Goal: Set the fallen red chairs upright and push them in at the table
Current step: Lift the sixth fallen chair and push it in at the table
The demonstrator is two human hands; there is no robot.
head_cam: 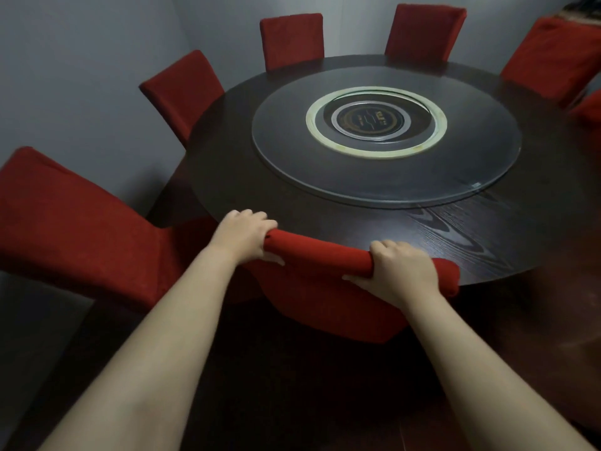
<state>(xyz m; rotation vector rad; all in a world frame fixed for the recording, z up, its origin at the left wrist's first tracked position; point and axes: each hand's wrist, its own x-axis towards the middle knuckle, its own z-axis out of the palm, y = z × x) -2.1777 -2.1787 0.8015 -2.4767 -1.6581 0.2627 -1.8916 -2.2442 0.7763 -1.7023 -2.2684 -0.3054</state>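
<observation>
Head view: one red fabric-covered chair [325, 304], lower centre of frame, upright, back toward me, front facing the round dark wood table [487, 229], at its near rim. Top rail runs left to right, dipping rightward. My left hand [242, 236] and right hand [400, 271] each curl round that rail, fingers wrapped over its far side.

The table [471, 236] is dark wood, faintly sheened, its grain plain at five o'clock. The turntable [292, 164] on it is smooth, glossy glass. The chair [318, 307] at six o'clock wears matt, coarse-woven red cloth.
</observation>
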